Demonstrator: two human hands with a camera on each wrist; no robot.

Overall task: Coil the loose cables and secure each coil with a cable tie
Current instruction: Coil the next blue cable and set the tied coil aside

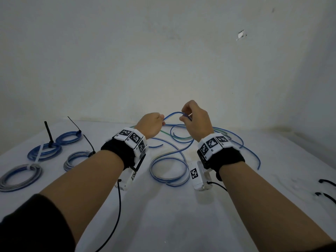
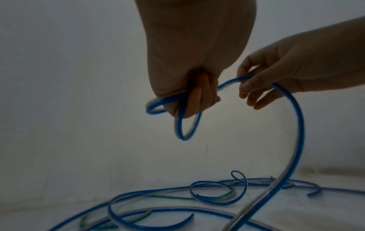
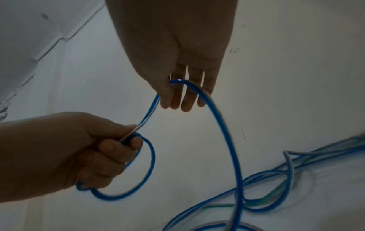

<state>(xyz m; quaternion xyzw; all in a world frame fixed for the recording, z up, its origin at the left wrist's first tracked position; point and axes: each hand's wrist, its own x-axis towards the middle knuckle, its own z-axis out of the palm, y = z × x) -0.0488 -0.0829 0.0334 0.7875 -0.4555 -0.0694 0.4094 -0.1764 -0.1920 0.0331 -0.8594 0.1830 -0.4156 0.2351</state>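
Note:
A loose blue cable [image 1: 171,115] arcs in the air between both hands above the table's far side. My left hand [image 1: 151,125] grips one end of it, with a small loop [image 2: 185,125] hanging below the curled fingers [image 3: 118,146]. My right hand [image 1: 194,120] pinches the same cable [image 3: 217,118] a little further along, and the rest hangs down to the table. More loose blue, grey and green cable [image 1: 174,157] lies tangled under the hands. Two loose black cable ties [image 1: 327,188] lie at the right edge.
Several finished coils lie at the left: two blue coils [image 1: 45,151] [image 1: 70,137] and two grey ones [image 1: 20,176] [image 1: 76,159], each bound with a tie whose tail sticks up or out. A white wall [image 1: 163,51] rises just behind the white table [image 1: 163,215].

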